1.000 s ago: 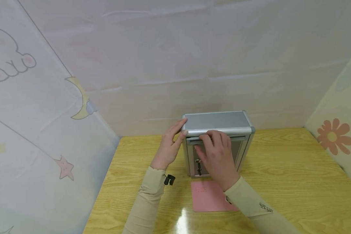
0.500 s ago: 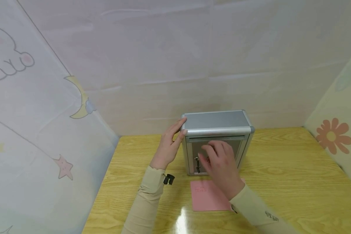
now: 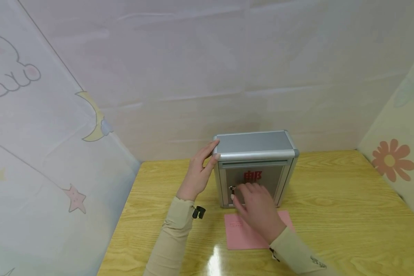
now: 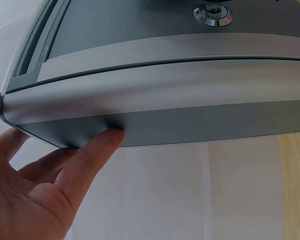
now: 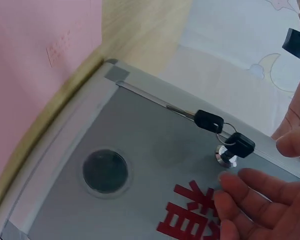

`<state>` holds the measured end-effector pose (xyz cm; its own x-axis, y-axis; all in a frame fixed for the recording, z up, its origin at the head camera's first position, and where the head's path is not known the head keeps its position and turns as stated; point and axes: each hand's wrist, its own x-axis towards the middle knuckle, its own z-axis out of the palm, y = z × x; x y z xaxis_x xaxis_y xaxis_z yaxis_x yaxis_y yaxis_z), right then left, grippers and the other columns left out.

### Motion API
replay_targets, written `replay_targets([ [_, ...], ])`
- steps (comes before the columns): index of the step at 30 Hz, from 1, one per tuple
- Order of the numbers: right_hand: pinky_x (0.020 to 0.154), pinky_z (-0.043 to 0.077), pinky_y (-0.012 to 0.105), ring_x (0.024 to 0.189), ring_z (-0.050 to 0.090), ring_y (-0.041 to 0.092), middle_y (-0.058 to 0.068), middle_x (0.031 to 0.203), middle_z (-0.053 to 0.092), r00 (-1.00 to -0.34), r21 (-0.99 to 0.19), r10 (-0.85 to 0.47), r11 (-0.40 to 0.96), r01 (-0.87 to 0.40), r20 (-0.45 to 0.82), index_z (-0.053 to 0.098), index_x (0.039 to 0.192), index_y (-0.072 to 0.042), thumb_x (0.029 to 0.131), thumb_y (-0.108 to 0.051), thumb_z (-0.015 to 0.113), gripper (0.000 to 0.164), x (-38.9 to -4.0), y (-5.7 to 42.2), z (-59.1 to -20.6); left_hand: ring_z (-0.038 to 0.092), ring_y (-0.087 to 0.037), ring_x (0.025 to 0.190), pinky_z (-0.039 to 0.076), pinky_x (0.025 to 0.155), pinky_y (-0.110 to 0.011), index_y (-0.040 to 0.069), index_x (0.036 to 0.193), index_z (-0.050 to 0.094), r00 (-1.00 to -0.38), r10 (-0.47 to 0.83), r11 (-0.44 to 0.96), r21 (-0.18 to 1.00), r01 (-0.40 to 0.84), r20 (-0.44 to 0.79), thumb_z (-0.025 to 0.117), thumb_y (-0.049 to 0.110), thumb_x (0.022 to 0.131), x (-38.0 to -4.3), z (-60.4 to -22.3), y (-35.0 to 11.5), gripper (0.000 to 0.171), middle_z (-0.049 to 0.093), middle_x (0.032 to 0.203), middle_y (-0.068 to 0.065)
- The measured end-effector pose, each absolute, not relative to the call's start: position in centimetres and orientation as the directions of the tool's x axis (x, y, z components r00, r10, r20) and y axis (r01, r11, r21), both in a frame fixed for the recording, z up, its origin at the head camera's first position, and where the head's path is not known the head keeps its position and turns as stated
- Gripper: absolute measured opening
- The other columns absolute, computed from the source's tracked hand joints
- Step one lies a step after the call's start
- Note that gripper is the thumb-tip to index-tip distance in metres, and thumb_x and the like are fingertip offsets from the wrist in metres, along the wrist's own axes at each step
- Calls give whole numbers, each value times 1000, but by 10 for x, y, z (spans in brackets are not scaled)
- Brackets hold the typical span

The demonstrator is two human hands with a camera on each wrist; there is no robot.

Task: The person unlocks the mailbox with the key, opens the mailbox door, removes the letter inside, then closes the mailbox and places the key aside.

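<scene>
Head view: camera sat high, looked forward and down over the wooden table point(image 3: 331, 199) toward the cloth-hung back wall, at middle distance; took in both forearms, the whole metal box point(image 3: 255, 168) and the pink sheet point(image 3: 243, 234) before it.

Left wrist view: camera lay very near, behind the left hand point(image 4: 30, 195), faced along the box point(image 4: 155, 95) at its upper left edge; box filled most of the frame, the lock point(image 4: 213, 14) at top.

Right wrist view: camera lay close over the box front point(image 5: 140, 190), tilted, behind the right hand point(image 5: 260, 205); showed lock and keys point(image 5: 225, 135), table strip, pink sheet point(image 5: 35, 75).

Shared: all three held the box; both wrist views held the lock.
</scene>
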<state>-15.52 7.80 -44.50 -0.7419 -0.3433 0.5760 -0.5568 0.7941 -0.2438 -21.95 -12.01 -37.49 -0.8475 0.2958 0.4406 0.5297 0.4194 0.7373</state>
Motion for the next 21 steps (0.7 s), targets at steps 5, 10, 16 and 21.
replay_targets([
  [5,79,50,47,82,63,26,8,89,67,-797,-289,-337,803,-521,502,68,100,-3,92,-31,63,29,-156,75,-453,37,-15,133,36,104,-42,30,149,36,-848,297,421,736,530,440,43,41,102,-219,-375,-121,48,35,150,4],
  [10,80,50,50,85,63,27,10,91,67,-826,-307,-340,809,-500,450,69,101,-1,94,-31,62,31,-156,72,-457,37,-15,133,37,104,-43,30,149,36,-847,299,425,733,531,440,43,41,102,-219,-375,-121,48,35,150,4],
  [16,81,50,51,84,63,25,8,89,66,-840,-338,-328,805,-488,432,69,100,-1,96,-28,58,29,-158,70,-456,38,-15,132,36,105,-43,31,148,36,-843,299,426,728,537,447,43,40,102,-219,-376,-121,48,36,149,5],
  [21,74,51,45,78,60,20,0,81,62,-858,-365,-321,803,-471,401,69,94,-7,97,-27,57,24,-159,70,-455,37,-14,133,36,104,-43,32,148,36,-846,298,425,732,532,442,43,41,102,-219,-376,-121,48,36,149,6],
])
